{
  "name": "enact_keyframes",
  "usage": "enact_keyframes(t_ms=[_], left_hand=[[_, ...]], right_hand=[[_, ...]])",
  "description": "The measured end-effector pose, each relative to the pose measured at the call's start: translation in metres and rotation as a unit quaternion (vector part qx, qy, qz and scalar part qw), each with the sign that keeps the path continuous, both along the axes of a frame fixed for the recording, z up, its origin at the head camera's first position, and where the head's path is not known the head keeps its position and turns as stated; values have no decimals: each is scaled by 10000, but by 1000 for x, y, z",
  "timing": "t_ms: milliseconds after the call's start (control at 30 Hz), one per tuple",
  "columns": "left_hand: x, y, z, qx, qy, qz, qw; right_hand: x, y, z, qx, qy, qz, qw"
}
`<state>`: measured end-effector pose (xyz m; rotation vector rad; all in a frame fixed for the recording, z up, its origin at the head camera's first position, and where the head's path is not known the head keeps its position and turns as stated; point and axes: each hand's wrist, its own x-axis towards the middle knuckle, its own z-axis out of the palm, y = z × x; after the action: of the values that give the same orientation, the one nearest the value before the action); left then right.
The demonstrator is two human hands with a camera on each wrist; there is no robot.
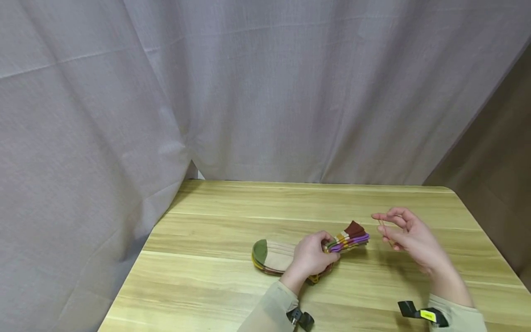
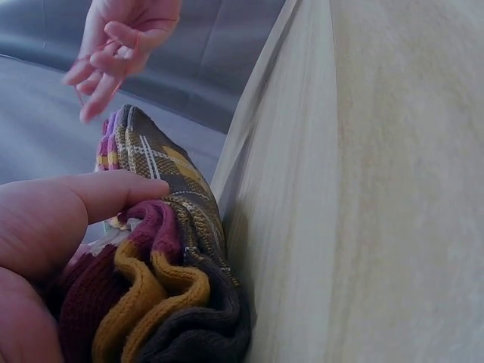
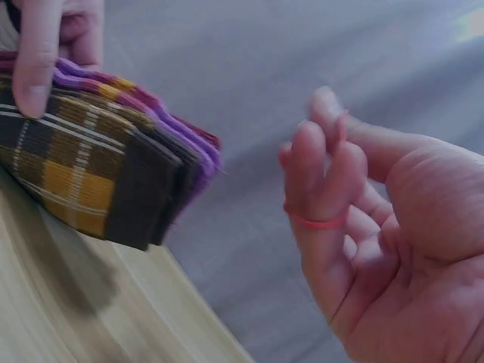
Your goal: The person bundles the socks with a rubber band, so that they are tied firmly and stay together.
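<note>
A stack of several socks, cream with a green toe on top, lies on the table with its cuff end raised. My left hand grips the bundle around its middle, thumb on one side. Brown plaid, purple and dark red cuffs fan out beyond the fingers in the right wrist view. To the right of the cuffs and apart from them, my right hand is held in the air. A thin red rubber band is looped round its fingers and reaches toward the thumb. Ribbed, folded sock parts bulge beside the left thumb.
The wooden table reaches back to a grey curtain. A darker brown curtain hangs along the right side. Black straps with small devices are on both wrists, the left one close to the tabletop.
</note>
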<state>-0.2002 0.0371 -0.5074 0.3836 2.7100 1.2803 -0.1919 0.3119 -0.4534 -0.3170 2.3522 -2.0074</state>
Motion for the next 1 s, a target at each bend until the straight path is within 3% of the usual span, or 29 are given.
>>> enact_keyframes(t_ms=[67, 167, 300, 433, 533, 600, 733, 900, 1000], left_hand=[[0, 0, 0, 24, -39, 16, 10000], [0, 1, -1, 58, -80, 32, 9999], [1, 1, 0, 68, -62, 34, 10000], [1, 1, -1, 27, -15, 8, 10000], [2, 1, -1, -52, 137, -92, 9999], [2, 1, -1, -171, 334, -211, 9991], [2, 3, -1, -450, 627, -460, 9960], [0, 3, -3, -550, 637, -697, 9940], [-3, 0, -5, -403, 649, -854, 9934]], right_hand=[[-1, -3, -1, -14, -20, 38, 10000], [-2, -3, -3, 427, 2, -53, 9991], [-2, 0, -9, 1143, -461, -3, 9924], [-3, -1, -20, 852, -1174, 419, 9885], [-4, -8, -27, 400, -1394, 802, 9862], [-5, -15, -30, 186, -1384, 1088, 9842], [-6, -28, -34, 239, -1018, 1483, 9834], [-6, -38, -33, 581, -918, 1733, 9789], [-4, -43, -32, 760, -849, 1852, 9761]])
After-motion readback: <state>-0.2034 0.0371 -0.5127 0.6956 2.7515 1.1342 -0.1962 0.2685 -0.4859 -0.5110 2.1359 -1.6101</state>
